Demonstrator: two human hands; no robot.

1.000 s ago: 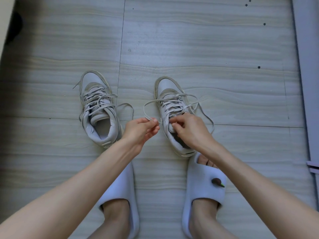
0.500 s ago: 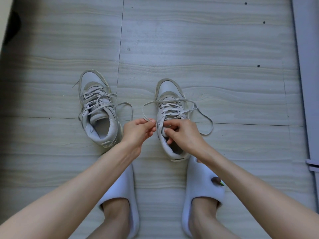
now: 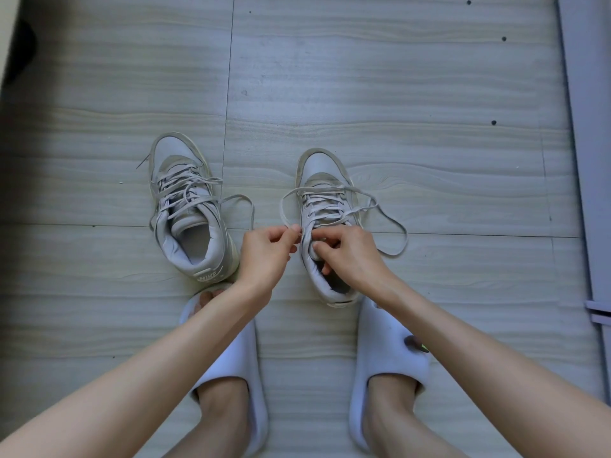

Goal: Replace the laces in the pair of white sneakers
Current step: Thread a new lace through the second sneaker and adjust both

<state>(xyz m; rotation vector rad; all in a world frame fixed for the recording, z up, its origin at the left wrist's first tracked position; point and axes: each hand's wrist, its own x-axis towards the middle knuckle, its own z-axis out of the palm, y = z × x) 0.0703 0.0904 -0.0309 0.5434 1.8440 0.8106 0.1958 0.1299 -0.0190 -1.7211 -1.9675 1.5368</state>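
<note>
Two white high-top sneakers stand on the floor, toes pointing away from me. The left sneaker (image 3: 188,209) is laced, with a loose lace end looping to its right. The right sneaker (image 3: 322,206) has its grey lace (image 3: 390,226) loosened, with long loops lying on both sides. My left hand (image 3: 267,256) pinches the lace end at the sneaker's left side. My right hand (image 3: 350,256) grips the tongue at the sneaker's opening, thumb on top, and hides the upper eyelets.
My feet in white slides, the left slide (image 3: 231,358) and the right slide (image 3: 386,355), stand just behind the sneakers. The floor (image 3: 363,77) is pale wood-grain tile. A grey strip (image 3: 588,127) runs along the right edge.
The right sneaker has slid slightly away from my feet. Both hands moved up with it, and the lace loops on its sides have shifted.
</note>
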